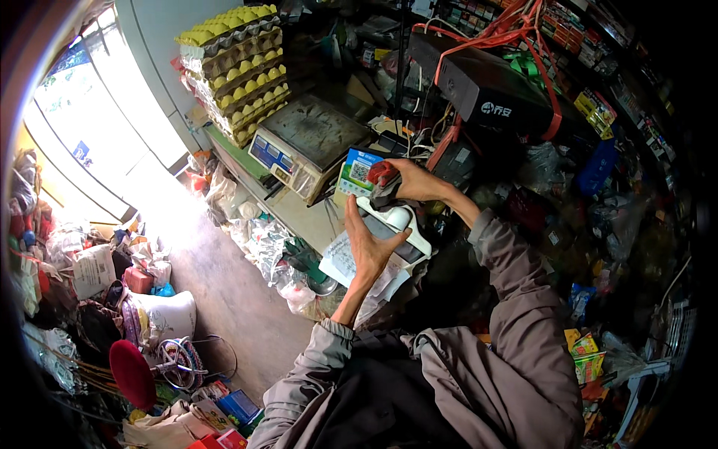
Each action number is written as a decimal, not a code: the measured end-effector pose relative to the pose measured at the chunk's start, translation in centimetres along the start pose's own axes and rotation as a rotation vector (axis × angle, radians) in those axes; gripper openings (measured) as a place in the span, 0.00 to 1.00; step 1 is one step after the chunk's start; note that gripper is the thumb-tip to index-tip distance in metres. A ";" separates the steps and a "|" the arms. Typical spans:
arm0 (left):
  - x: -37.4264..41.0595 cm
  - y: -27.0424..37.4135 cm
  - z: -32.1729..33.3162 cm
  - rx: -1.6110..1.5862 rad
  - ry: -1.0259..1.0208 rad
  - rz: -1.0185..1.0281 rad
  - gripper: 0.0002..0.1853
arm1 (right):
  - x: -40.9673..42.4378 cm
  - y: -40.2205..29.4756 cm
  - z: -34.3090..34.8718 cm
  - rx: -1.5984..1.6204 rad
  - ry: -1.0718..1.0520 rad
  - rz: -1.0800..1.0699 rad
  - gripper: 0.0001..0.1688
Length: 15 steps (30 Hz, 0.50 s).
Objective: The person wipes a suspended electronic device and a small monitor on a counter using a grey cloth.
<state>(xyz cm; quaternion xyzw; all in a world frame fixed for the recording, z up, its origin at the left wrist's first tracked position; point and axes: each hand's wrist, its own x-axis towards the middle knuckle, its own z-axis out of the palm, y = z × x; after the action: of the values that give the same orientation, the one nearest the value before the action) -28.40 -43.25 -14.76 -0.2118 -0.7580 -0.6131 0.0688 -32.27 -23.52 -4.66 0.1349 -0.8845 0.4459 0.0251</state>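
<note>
My right hand (416, 181) is closed on a crumpled red and dark cloth (383, 178), beside a blue and white card with a printed code (357, 171). Just below it, my left hand (367, 241) has its fingers and thumb spread against a white device with a dark panel (422, 242) and a rounded white part on top. Whether the left hand grips the device or only rests on it is hard to tell. Handwritten papers (342, 259) lie under the left hand and the device.
A weighing scale (314, 132) stands on the counter beside stacked egg trays (241, 78). A black box tied with red cord (488, 84) is at the upper right. Plastic bags (263, 247) line the counter's side. A red round stool seat (132, 374) is at the lower left.
</note>
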 end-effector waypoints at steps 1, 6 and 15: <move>0.0 0.0 0.1 0.007 0.004 0.008 0.74 | -0.5 0.5 0.0 0.053 0.042 0.036 0.33; 0.2 0.2 0.3 0.051 0.008 0.062 0.75 | -3.9 2.3 -0.4 0.254 0.234 0.156 0.31; 0.5 0.2 -0.1 0.103 -0.086 0.069 0.58 | -8.9 4.4 -0.8 0.508 0.308 0.307 0.30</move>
<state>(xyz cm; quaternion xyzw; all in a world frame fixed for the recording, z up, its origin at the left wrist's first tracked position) -28.83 -43.24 -14.36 -0.2604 -0.7830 -0.5608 0.0680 -24.93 -18.48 -9.06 -0.0668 -0.7408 0.6660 0.0566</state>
